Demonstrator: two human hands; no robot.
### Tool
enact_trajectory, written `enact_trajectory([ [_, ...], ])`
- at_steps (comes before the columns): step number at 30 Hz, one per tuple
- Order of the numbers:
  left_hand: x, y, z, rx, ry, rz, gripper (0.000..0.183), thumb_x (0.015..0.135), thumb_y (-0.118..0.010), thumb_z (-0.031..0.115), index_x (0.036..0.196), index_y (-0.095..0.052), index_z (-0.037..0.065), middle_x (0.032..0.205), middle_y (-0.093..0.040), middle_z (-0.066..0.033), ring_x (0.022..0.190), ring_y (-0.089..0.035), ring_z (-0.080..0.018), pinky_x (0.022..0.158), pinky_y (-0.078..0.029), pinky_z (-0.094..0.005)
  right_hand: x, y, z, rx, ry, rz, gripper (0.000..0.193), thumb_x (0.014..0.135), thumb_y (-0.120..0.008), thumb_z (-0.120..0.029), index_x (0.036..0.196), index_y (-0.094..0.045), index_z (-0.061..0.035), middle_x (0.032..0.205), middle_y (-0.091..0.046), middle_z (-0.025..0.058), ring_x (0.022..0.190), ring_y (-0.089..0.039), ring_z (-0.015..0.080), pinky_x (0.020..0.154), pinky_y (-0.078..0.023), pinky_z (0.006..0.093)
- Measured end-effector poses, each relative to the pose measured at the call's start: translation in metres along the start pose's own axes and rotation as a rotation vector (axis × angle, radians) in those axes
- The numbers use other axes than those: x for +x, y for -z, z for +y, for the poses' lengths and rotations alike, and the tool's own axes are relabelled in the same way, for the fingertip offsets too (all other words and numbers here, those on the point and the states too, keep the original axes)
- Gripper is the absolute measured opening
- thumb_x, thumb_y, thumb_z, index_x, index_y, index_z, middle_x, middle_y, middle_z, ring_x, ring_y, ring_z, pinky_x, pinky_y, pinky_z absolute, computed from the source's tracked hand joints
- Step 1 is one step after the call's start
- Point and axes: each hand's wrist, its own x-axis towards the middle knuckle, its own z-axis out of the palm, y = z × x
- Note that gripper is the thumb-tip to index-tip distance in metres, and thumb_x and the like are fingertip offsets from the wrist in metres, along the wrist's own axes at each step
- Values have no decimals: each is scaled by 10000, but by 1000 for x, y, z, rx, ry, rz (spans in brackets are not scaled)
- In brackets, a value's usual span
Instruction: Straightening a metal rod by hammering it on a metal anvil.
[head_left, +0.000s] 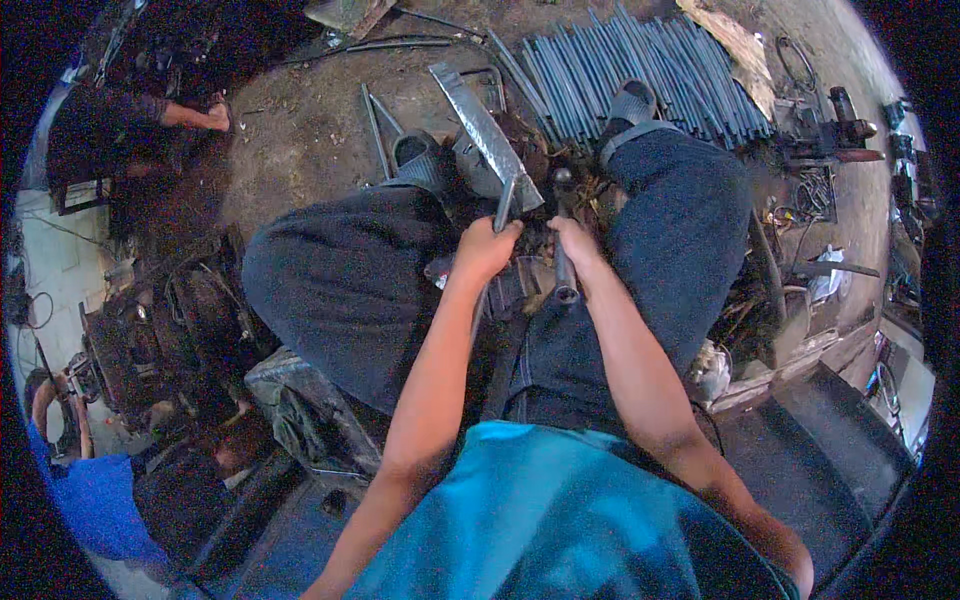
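Note:
My left hand [486, 248] is closed round a grey metal rod [505, 205], whose upper end meets the lower part of a long flat metal strip [484, 138]. The strip is shiny and lies slanted over a dark rounded block [478, 165] between my feet. In my right hand [577, 243] is a hammer with a hollow pipe handle [567, 293]; its rounded head [562, 176] is beyond my fist, to the right of the strip. The strip and the hammer head are apart.
Many metal rods [640, 80] lie in a row beyond my right foot. A dark machine [840, 130] stands at the far right. Dark machinery [165, 330] is on the left. Another person's foot [215, 115] shows at upper left, and a person in blue [105, 505] at lower left.

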Motion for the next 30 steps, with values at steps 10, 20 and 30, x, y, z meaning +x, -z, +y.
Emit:
enact_trajectory([
  [10, -4, -5, -10, 74, 19, 35, 376, 883, -577, 334, 1008, -646, -14, 902, -670, -231, 888, -649, -365, 788, -468, -420, 9, 6, -83, -53, -36, -9, 288, 828, -574, -267, 842, -612, 18, 684, -621, 110, 547, -587, 204, 494, -457, 358],
  [20, -1, -1, -17, -3, -56, 87, 415, 880, -606, 349, 1063, -634, -23, 934, -637, -302, 943, -613, -444, 812, -475, -476, 23, -33, -146, -378, 150, -46, 352, 781, -610, -314, 768, -627, 38, 654, -626, 109, 516, -600, 221, 493, -466, 359],
  [30, -3, -6, -22, -49, 2, 7, 469, 885, -584, 411, 1064, -633, -20, 990, -624, -311, 981, -599, -451, 834, -460, -490, 50, -29, -172, -533, 733, 377, 400, 753, -604, -244, 1052, -576, 21, 957, -643, 258, 958, -615, 411, 840, -474, 442],
])
